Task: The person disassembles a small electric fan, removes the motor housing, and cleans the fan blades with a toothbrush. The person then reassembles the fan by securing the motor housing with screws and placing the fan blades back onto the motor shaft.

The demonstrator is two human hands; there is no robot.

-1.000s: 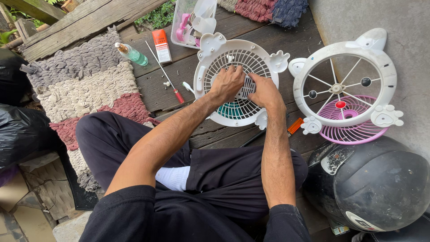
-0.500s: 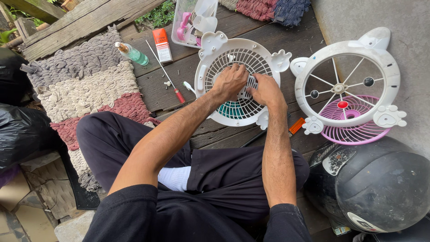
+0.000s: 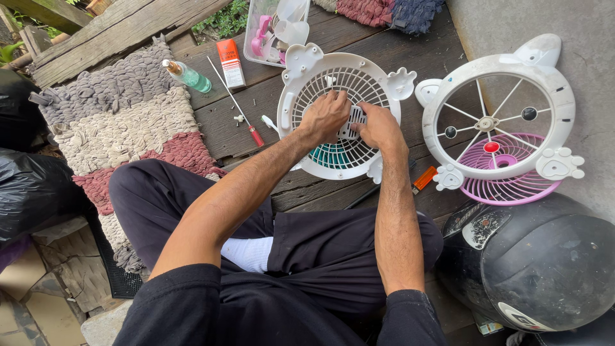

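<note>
White plastic grille of a small fan [image 3: 343, 115], round with ear- and paw-shaped lugs on its rim, lies flat on the dark wooden planks [image 3: 237, 122] just ahead of our crossed legs, where both arms reach it without stretching. Teal blades show through its slats on the near side.

Our left hand [image 3: 325, 115] rests on the middle of the grille with its fingers curled down onto the slats, and our right hand [image 3: 379, 126] meets it from the other side, fingers bent around a small pale piece at the hub. Both hands are closed in a pinching hold there; we judge that the flat lie of the grille lets us press down on it while the fingers work, though exactly what they pinch is hidden.

To the right of the grille, well apart, a second white fan frame [image 3: 496, 115] with thin spokes lies over a pink grille [image 3: 512, 182], and an orange lighter [image 3: 424, 179] sits between the two fans. To the left of the grille lie a red-handled screwdriver [image 3: 240, 109], a small green bottle [image 3: 187, 75] and an orange-and-white box [image 3: 229, 63]. Beyond the grille stands a clear tub [image 3: 275, 29] of pink and white parts. A woven rug [image 3: 122, 128] lies far left, and a black helmet [image 3: 544, 263] sits near right.
</note>
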